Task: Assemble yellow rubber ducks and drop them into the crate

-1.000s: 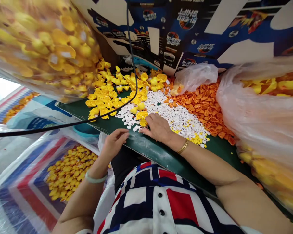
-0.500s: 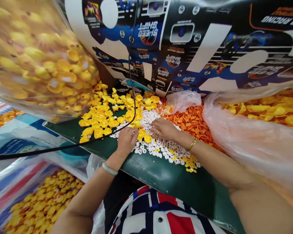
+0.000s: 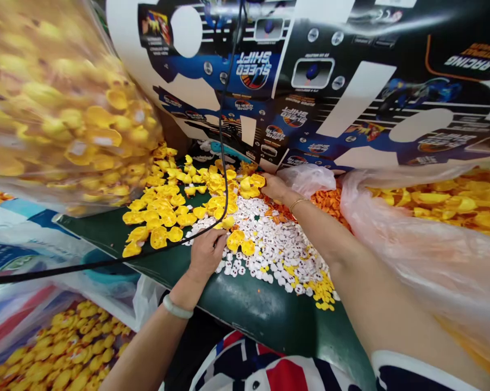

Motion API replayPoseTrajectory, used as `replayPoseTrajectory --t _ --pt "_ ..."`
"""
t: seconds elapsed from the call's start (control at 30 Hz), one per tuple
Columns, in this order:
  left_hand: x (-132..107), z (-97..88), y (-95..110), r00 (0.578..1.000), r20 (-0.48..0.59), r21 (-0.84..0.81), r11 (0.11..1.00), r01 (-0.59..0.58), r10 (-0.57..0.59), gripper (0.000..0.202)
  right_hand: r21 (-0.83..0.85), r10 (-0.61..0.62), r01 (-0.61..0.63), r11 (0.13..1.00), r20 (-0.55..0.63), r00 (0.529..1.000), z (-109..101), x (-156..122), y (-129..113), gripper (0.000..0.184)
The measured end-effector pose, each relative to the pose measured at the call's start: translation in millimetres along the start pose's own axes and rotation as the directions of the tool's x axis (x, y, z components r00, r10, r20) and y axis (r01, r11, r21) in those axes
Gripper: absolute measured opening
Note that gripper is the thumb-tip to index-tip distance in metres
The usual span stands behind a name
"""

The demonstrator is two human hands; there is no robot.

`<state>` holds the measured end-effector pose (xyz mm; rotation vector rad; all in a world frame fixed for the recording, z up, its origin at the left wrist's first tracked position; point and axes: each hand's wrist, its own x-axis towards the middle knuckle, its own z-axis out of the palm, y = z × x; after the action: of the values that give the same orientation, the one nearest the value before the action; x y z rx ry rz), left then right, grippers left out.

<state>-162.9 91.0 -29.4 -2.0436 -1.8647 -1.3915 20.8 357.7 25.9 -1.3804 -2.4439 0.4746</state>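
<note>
My left hand [image 3: 206, 252] rests on the green table with its fingers curled together beside the white pieces; whatever is between the fingertips is hidden. Just right of it lie open yellow duck shells [image 3: 240, 241] on a spread of small white eye pieces [image 3: 265, 239]. My right hand [image 3: 274, 187] reaches to the back, at the edge of more yellow shells [image 3: 251, 185] and over the orange pieces [image 3: 326, 201]. Its fingertips are mostly hidden, so a grip there cannot be made out. A heap of yellow duck parts [image 3: 163, 206] lies to the left.
A black cable [image 3: 226, 163] hangs across the table. Behind stands a printed card sheet [image 3: 245, 119]. A clear bag of duck parts [image 3: 66, 119] bulges at left; a plastic bag [image 3: 391, 239] lies at right. Finished-looking ducks [image 3: 57, 347] fill a striped bag below.
My right hand has moved from over the white pieces to the back, by the yellow shells and orange pieces. My left hand stays beside the white pieces. The view has shifted slightly.
</note>
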Motion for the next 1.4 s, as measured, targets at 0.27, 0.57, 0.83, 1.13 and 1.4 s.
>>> replayPoseTrajectory --t 0.27,0.57,0.83,1.13,1.4 --pt "-4.1 0.4 0.0 0.998 -0.045 0.042 0.998 -0.049 0.051 0.013 -0.107 -0.301 0.298 0.949 -0.008 0.954 -28.0 -70.1 -20.6 0.042" --pt "-11.7 -12.6 22.4 0.994 -0.080 -0.001 0.997 -0.079 0.079 0.012 -0.014 -0.214 0.213 0.977 -0.094 0.972 -64.2 -143.1 -15.0 0.032" --pt "-74.8 12.0 128.7 0.907 0.268 -0.806 0.440 0.395 -0.325 0.073 0.735 0.123 -0.225 0.640 0.191 0.974 -12.8 -267.6 -52.3 0.041" --pt "-61.7 8.2 138.0 0.669 0.561 -0.801 -0.115 0.587 -0.488 0.041 0.635 -0.151 -0.118 0.763 0.353 0.924 -13.5 -306.0 -45.4 0.027" --pt "-60.2 24.1 137.1 0.610 0.732 -0.674 -0.199 0.711 -0.303 0.042 -0.017 0.041 -0.040 0.999 0.029 0.999 -43.7 -185.2 -11.5 0.028"
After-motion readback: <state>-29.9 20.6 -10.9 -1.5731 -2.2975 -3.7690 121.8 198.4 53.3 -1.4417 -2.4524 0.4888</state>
